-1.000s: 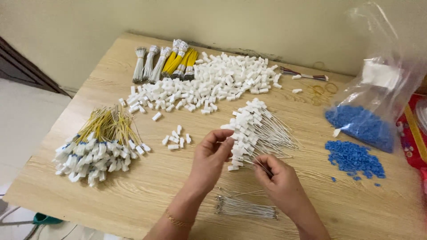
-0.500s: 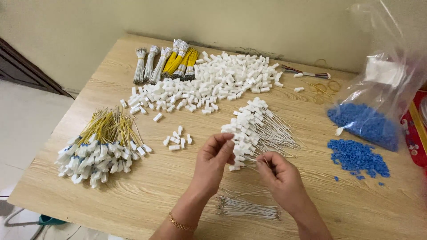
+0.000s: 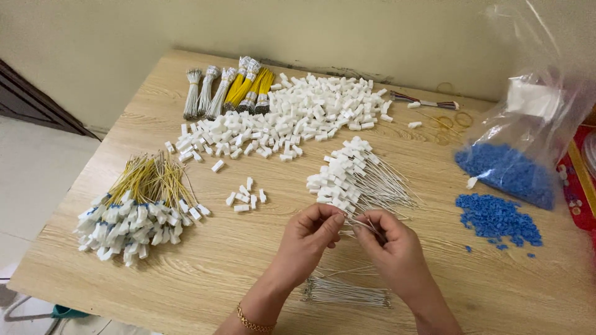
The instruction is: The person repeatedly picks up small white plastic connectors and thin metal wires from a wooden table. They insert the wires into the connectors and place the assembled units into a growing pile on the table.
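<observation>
Now both hands meet above the light wooden table (image 3: 186, 291): the left hand (image 3: 313, 232) and right hand (image 3: 388, 245) each pinch a thin white wire (image 3: 360, 224), just beside the pile of white-capped wires (image 3: 347, 180).

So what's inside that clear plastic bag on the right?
The clear plastic bag holds a heap of small blue pieces and something white higher up. The glossy folds blur what that white thing is.

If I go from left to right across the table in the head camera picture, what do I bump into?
Yellow wire pile → small white connector cluster → left hand → right hand → loose blue pellets.
</observation>
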